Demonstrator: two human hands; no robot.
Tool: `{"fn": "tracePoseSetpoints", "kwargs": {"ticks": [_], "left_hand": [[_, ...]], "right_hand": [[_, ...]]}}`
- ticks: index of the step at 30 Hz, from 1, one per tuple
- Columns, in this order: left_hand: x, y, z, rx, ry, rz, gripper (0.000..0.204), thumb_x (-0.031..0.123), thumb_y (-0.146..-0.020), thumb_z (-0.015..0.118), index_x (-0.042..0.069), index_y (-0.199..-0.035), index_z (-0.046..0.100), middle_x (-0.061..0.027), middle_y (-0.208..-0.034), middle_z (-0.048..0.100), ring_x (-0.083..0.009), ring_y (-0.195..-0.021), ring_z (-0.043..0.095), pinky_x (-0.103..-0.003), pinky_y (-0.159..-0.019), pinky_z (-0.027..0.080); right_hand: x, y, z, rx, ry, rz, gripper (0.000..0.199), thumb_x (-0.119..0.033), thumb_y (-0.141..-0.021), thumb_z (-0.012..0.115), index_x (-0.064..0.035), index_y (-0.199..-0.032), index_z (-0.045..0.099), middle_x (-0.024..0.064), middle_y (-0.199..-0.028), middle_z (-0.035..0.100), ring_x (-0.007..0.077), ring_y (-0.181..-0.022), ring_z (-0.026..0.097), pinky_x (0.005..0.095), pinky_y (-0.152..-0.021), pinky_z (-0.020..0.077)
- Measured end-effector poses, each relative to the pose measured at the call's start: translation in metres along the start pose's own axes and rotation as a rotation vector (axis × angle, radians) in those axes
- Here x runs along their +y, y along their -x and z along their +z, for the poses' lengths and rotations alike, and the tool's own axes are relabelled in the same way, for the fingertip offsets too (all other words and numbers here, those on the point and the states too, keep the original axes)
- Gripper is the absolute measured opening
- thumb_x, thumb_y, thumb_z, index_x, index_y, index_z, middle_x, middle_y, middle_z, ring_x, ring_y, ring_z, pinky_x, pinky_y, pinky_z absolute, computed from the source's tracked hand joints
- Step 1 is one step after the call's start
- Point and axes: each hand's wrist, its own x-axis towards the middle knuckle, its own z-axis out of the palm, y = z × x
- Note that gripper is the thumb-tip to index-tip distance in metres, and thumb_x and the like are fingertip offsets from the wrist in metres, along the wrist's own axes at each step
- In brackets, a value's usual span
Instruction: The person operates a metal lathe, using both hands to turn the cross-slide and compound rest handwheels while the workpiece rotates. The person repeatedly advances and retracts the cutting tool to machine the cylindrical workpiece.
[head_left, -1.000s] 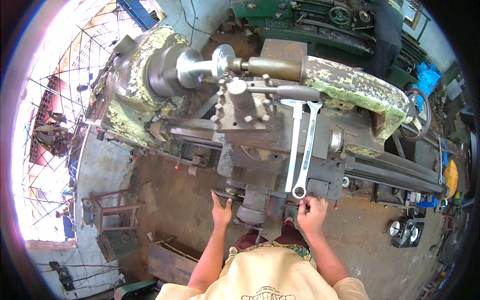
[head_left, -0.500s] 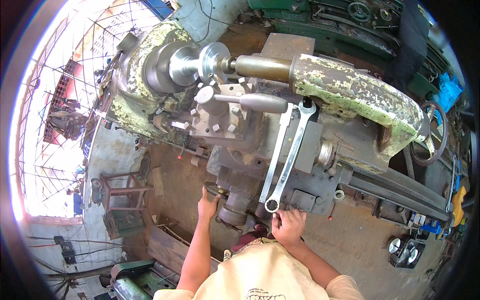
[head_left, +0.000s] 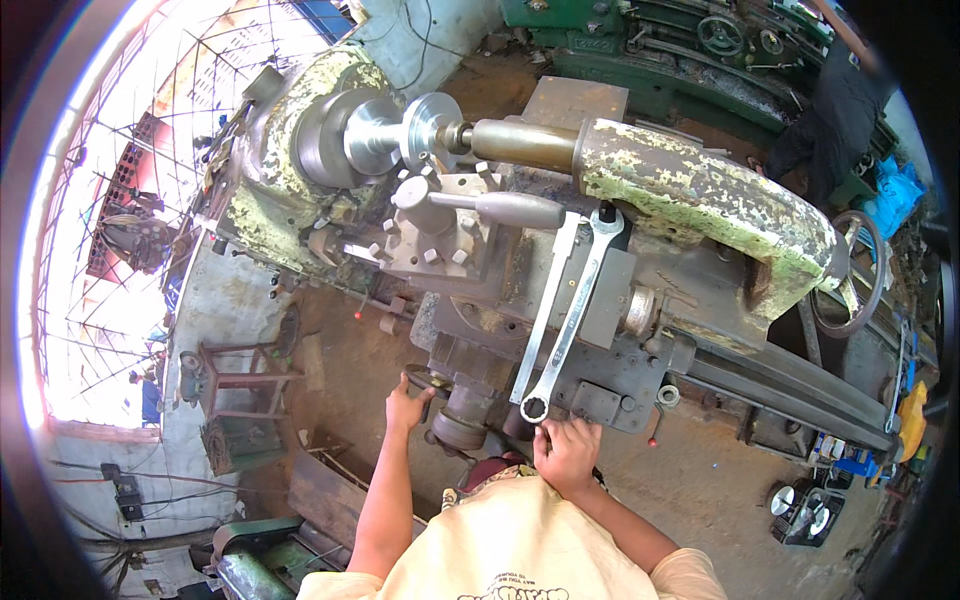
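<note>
Gripping lathe handwheel (head_left: 432,382), left hand (head_left: 405,408); right hand (head_left: 566,455) beside spanner (head_left: 568,320).

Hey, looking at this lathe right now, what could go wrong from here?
1. Two long wrenches lie loose on the carriage, just above the right hand; they might slide off.
2. The left hand is on a handwheel below the chuck; if the chuck spins, loose cloth could catch.
</note>
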Motion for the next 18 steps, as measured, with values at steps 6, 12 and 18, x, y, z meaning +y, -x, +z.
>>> {"fn": "tracePoseSetpoints", "kwargs": {"ticks": [6,12,18], "left_hand": [[-0.006,-0.002,0.003,0.015,0.067,0.025,0.096,0.046,-0.074,0.083,-0.003,-0.147,0.044,-0.0346,-0.118,0.064,-0.0429,-0.114,0.064,-0.045,-0.099,0.050],[-0.017,0.002,0.015,0.053,0.164,0.042,0.097,0.045,-0.078,0.081,-0.002,-0.151,0.038,-0.0340,-0.115,0.066,-0.0451,-0.112,0.064,-0.046,-0.097,0.051],[-0.018,0.008,0.019,0.104,0.235,0.107,0.095,0.044,-0.082,0.079,-0.003,-0.151,0.036,-0.0330,-0.122,0.064,-0.0449,-0.116,0.062,-0.045,-0.100,0.049]], "right_hand": [[-0.002,0.003,0.005,0.019,0.078,0.029,0.013,-0.014,-0.077,0.073,-0.0090,-0.086,0.066,0.0059,-0.072,0.063,0.0270,-0.071,0.058,0.0445,-0.072,0.0396],[-0.009,0.006,0.008,0.064,0.138,0.090,0.011,-0.014,-0.077,0.072,-0.0073,-0.083,0.065,0.0083,-0.076,0.068,0.0289,-0.072,0.061,0.0446,-0.072,0.0414],[-0.019,0.006,0.015,0.133,0.143,0.238,0.009,-0.013,-0.078,0.073,-0.0081,-0.082,0.067,0.0084,-0.073,0.067,0.0295,-0.073,0.061,0.0439,-0.076,0.0431]]}}
